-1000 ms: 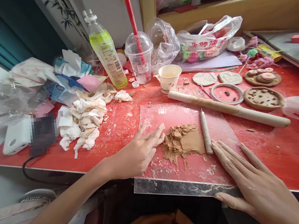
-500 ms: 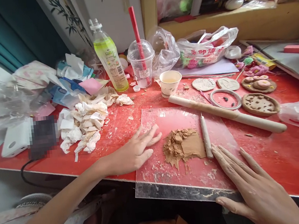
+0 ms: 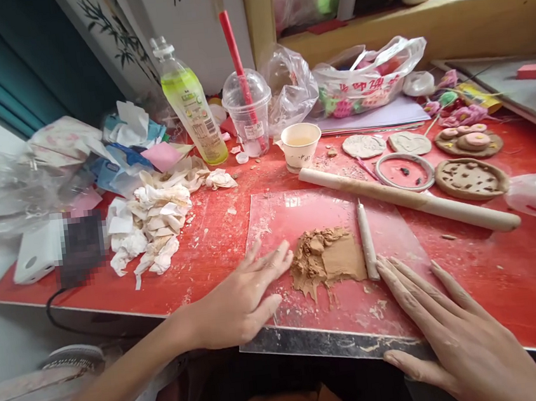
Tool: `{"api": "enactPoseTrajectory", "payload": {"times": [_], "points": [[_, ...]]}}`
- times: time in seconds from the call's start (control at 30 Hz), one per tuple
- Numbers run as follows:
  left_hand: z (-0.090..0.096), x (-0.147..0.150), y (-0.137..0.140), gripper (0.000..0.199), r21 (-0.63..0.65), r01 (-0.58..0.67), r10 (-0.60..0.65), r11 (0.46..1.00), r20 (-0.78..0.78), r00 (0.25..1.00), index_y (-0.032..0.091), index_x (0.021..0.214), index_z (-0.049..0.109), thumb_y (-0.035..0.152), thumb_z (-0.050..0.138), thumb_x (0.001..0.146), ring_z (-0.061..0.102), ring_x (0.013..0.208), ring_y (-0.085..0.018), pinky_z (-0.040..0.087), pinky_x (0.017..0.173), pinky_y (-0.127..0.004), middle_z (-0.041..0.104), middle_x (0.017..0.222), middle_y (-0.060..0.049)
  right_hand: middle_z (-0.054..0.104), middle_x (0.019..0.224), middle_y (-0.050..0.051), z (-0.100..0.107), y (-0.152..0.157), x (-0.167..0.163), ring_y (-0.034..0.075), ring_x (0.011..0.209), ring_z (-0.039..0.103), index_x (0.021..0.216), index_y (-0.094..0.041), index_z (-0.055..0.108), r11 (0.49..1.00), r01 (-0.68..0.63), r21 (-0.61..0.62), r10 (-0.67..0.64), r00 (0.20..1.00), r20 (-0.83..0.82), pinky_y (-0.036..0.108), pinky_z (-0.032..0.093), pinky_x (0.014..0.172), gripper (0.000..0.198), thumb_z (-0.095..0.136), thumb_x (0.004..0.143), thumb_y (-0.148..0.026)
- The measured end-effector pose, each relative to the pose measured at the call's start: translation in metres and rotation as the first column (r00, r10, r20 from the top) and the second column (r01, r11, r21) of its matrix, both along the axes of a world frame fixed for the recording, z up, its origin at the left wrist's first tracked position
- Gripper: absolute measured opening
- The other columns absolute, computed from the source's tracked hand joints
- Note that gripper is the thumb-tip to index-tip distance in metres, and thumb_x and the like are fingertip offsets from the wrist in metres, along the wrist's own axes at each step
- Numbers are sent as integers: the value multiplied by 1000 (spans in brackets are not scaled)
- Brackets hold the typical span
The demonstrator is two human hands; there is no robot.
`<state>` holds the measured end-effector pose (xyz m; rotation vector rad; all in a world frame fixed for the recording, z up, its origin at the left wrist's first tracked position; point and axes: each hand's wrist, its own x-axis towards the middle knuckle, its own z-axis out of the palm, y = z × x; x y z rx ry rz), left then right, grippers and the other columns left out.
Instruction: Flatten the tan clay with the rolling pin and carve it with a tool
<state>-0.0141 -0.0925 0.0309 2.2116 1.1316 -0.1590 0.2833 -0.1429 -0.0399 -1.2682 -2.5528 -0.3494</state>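
A lump of brown clay (image 3: 326, 258) lies on a clear board (image 3: 310, 330), rough on its left and smoothed flat on its right. My left hand (image 3: 241, 305) rests at the board's left side, fingers stretched out, a little short of the clay. Spread flat on the right side is my right hand (image 3: 458, 327), clay-smeared, its fingertips at the lower end of a slim needle-tipped tool (image 3: 367, 241). That tool lies along the clay's right edge. Neither hand holds anything. A long rolling pin (image 3: 406, 199) lies slantwise behind the board.
Behind stand a paper cup (image 3: 301, 147) of cloudy liquid, a plastic cup (image 3: 247, 120) with a red straw and a bottle (image 3: 191, 106). Crumpled tissues (image 3: 150, 219) lie at left. Clay discs (image 3: 471, 178) and a ring (image 3: 403, 172) sit at right on the red table (image 3: 204, 232).
My left hand has slid slightly toward me, down along the board's left side. My right hand stays by the needle-tipped tool. The camera view has shifted slightly.
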Motion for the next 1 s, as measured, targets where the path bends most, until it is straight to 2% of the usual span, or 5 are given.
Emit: {"api": "enactPoseTrajectory", "payload": {"times": [0.3, 0.5, 0.6, 0.73, 1.0], "points": [[1, -2, -2, 57, -34, -53, 54, 998, 19, 998, 31, 147, 6, 35, 31, 97, -7, 141, -26, 12, 115, -51, -2, 154, 2, 45, 140, 13, 0, 1, 1, 27, 124, 48, 147, -6, 19, 1000, -6, -28, 5, 1000, -27, 43, 16, 114, 87, 37, 84, -64], [2, 7, -7, 63, -91, -20, 22, 996, 21, 1000, 27, 148, 1, 29, 35, 95, -4, 141, -25, 11, 115, -52, 13, 153, 0, 45, 140, 15, 1, -1, 0, 27, 124, 47, 146, -5, 20, 1000, -5, -23, 5, 1000, -29, 44, 16, 113, 86, 36, 85, -63], [3, 7, -7, 61, -119, -33, 34, 992, 9, 999, 28, 148, 3, 31, 34, 95, -7, 140, -26, 11, 115, -53, 7, 154, 1, 46, 139, 15, 2, -1, 1, 27, 124, 48, 146, -4, 20, 1000, -10, -26, 10, 1000, -22, 44, 16, 114, 86, 36, 85, -62], [6, -1, -14, 58, -66, -67, 65, 996, -24, 998, 30, 147, 5, 35, 32, 97, -3, 140, -28, 19, 114, -51, 3, 153, 1, 44, 141, 16, 1, 0, 2, 28, 124, 47, 146, -4, 21, 1000, -17, -26, 17, 1000, -12, 44, 15, 114, 87, 37, 85, -63], [1, 8, -17, 66, 26, 84, -83, 996, -17, 996, 25, 148, -2, 29, 36, 94, 6, 142, -22, 14, 117, -44, 1, 154, -1, 45, 140, 15, 0, 0, 1, 28, 123, 48, 146, -4, 21, 999, -12, -30, 12, 1000, -19, 45, 17, 113, 86, 35, 85, -63]]}}
